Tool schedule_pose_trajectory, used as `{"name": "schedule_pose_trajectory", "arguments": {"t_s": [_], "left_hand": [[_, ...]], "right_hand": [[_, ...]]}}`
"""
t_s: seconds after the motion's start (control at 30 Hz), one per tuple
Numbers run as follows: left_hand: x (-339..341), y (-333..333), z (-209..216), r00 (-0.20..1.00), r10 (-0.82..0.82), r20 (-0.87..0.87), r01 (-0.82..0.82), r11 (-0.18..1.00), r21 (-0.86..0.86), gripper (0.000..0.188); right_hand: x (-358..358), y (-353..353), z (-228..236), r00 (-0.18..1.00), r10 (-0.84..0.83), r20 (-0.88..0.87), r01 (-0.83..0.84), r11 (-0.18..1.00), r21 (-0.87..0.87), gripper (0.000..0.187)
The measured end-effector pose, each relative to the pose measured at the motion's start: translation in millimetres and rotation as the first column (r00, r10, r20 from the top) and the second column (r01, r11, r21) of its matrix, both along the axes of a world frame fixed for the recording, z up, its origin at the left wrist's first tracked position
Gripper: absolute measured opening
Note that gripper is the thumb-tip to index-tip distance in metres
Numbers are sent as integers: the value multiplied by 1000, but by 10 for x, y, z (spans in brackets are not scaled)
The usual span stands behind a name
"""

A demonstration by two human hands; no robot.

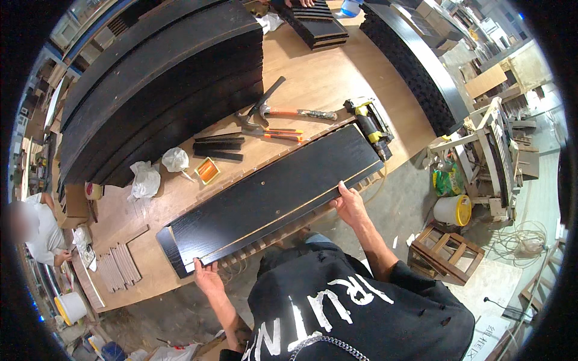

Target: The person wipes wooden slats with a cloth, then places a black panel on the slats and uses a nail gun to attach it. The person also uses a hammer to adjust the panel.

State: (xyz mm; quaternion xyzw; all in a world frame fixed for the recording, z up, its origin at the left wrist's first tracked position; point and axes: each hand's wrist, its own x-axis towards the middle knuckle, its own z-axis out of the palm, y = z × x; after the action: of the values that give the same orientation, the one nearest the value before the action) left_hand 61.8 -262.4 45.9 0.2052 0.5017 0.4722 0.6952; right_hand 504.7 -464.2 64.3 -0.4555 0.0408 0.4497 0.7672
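A long black panel (265,195) lies slantwise along the near edge of the wooden workbench (397,105), with a pale strip running along its near side. My left hand (208,278) grips its near left corner, fingertips on the upper face. Further right, my right hand (350,203) holds the near edge, thumb on top and the other fingers partly hidden below. A black and yellow nail gun (371,127) rests at the panel's far right end. Behind the panel lie a claw hammer (301,113) and orange-handled pincers (274,133).
Tall stacks of black boards stand at the back left (162,78) and right (415,66). Short black strips (218,147), a small box (208,171) and a white plastic bag (144,179) lie nearby. Another person (42,225) stands left; someone's hand (307,2) shows at the top.
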Motion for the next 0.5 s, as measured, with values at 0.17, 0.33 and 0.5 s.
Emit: {"name": "schedule_pose_trajectory", "arguments": {"t_s": [0.17,0.33,0.5], "left_hand": [[34,-12,41,1000,22,-20,-23,1000,-17,31],[69,-14,10,998,53,-23,-53,998,-28,38],[-3,6,165,966,-100,-238,56,981,-187,47]], "right_hand": [[30,55,44,1000,17,-14,-17,1000,-19,27],[98,84,-38,999,-9,-40,6,998,-68,29],[193,90,291,956,292,-41,-285,877,-387,48]]}}
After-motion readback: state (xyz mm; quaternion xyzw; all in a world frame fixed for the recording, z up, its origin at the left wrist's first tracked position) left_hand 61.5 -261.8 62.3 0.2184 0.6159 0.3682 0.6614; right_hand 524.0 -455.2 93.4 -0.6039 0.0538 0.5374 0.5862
